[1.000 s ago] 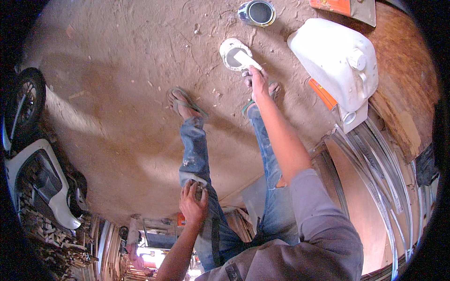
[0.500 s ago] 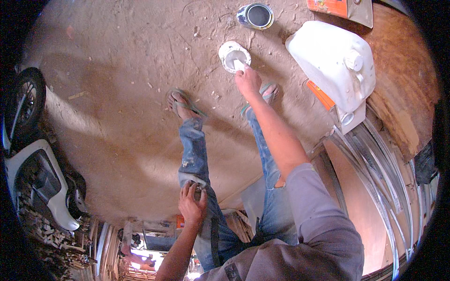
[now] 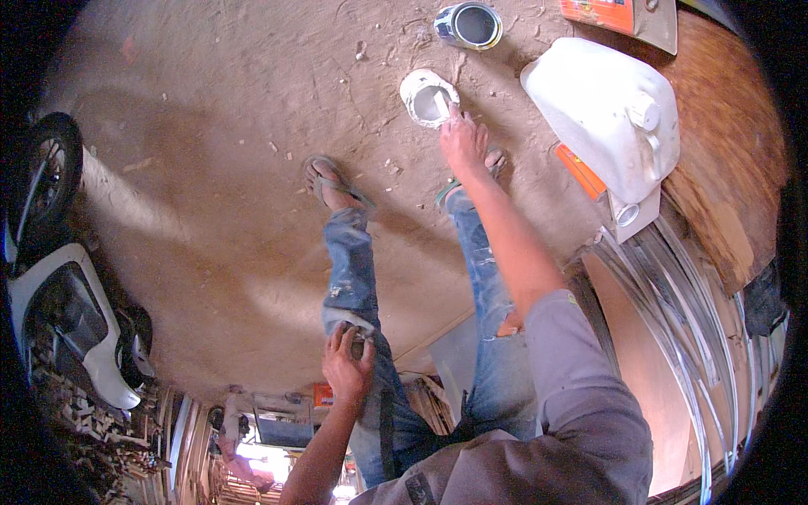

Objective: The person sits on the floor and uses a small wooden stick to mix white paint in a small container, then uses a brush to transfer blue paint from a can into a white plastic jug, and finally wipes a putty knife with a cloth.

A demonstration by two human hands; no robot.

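one white stick (image 3: 442, 105) in white pot (image 3: 411, 91), held by right hand (image 3: 465, 143)

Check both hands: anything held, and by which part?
Right hand: white flat stick, by the end away from the white pot. Left hand: cannot tell.

I have right hand (image 3: 464, 143) at near rim of tub (image 3: 411, 94), stick (image 3: 441, 104) running from hand into tub. Tub on ground (image 3: 210, 168), just ahead. Tin (image 3: 450, 27) farther ahead, apart from tub. Jerrycan (image 3: 589, 97) right of right hand; near box (image 3: 581, 171) at its closer edge, under or beside I cannot tell. Far box (image 3: 610, 13) beyond jerrycan. Left hand (image 3: 348, 366) on left knee (image 3: 347, 318); wheel (image 3: 46, 185) ahead, far left of it.
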